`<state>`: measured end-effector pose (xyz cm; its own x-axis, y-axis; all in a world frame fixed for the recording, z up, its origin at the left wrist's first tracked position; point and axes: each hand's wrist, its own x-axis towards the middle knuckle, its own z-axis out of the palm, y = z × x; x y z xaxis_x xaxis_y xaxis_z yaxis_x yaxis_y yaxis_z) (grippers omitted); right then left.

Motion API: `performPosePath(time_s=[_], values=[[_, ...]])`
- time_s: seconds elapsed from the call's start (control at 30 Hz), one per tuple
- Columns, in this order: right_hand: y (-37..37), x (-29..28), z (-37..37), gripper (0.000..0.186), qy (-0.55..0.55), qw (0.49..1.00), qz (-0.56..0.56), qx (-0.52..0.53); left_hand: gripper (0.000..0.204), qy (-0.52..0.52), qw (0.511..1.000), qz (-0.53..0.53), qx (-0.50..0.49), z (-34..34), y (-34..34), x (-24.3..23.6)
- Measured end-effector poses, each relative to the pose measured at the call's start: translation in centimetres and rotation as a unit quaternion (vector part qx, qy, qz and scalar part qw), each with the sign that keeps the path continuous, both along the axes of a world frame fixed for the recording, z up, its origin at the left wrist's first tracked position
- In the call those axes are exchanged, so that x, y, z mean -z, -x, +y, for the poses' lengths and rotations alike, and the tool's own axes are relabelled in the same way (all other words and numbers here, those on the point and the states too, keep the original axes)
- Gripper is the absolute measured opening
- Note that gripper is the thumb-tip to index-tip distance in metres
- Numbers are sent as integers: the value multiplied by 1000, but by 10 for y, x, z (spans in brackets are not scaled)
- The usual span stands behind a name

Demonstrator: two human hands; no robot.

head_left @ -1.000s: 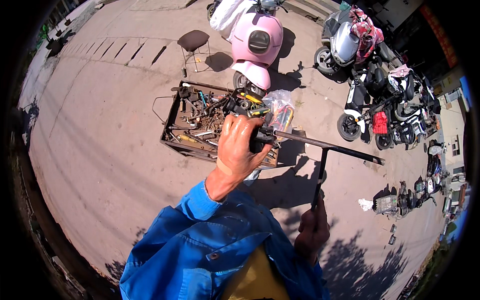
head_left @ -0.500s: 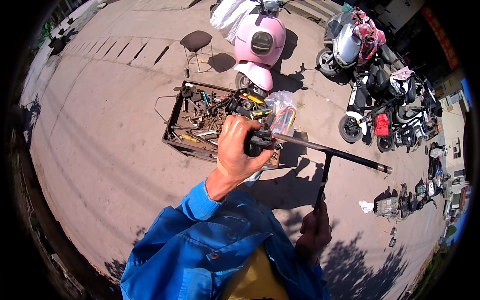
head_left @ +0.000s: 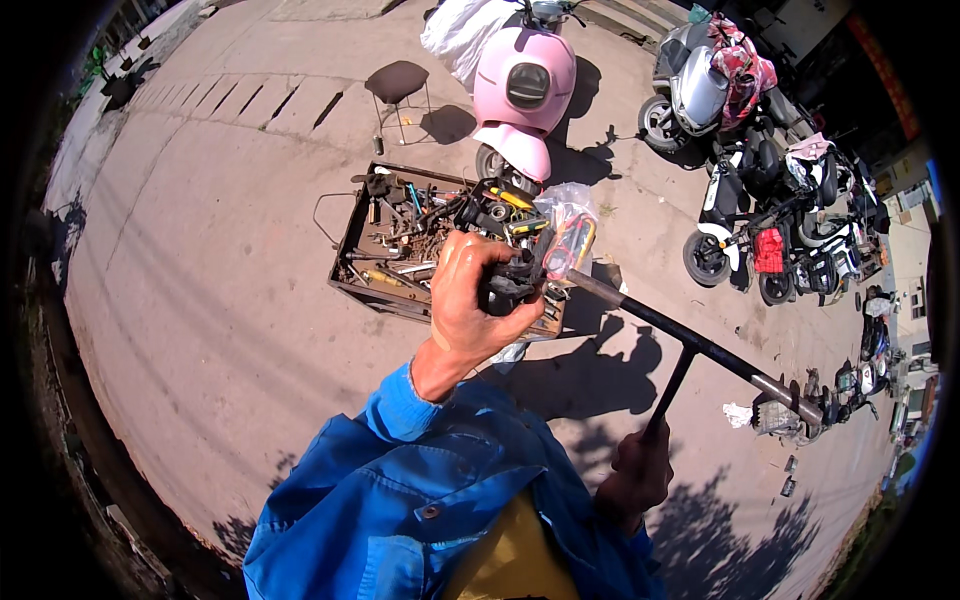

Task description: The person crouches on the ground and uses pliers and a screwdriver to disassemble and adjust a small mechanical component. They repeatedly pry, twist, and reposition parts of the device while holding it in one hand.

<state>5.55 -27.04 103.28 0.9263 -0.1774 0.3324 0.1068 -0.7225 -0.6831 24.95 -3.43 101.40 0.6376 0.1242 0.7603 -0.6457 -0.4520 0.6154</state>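
My right hand [head_left: 640,470] wraps the T-bar [head_left: 692,344] by its stem [head_left: 673,387] — likely stiff, top-heavy, best held near the crossbar [head_left: 740,371] — while my half-curled left hand [head_left: 462,300] grips a dark part [head_left: 512,283].

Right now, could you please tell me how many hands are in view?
2: the left hand, near centre, holding a dark part; the right hand, lower right, gripping a T-shaped bar.

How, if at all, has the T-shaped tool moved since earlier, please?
Yes: against the toolbox, the tool shifted right, its right end lower in view.
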Motion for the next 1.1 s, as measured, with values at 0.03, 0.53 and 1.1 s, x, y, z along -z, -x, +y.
performPosePath(time_s=[0.03, 0.53, 1.1], values=[[0, 2, -1, 43, 32, 999, -3, -12, 47, 1, 1000, -1, 3, 0, 0, 0], [5, 6, -1, 44, 16, 1000, -8, -13, 46, 19, 1000, 18, 11, 1, -2, 11], [-23, -8, 6, 38, -77, 996, -10, 37, 50, 446, 766, 351, 301, 24, 14, 9]])
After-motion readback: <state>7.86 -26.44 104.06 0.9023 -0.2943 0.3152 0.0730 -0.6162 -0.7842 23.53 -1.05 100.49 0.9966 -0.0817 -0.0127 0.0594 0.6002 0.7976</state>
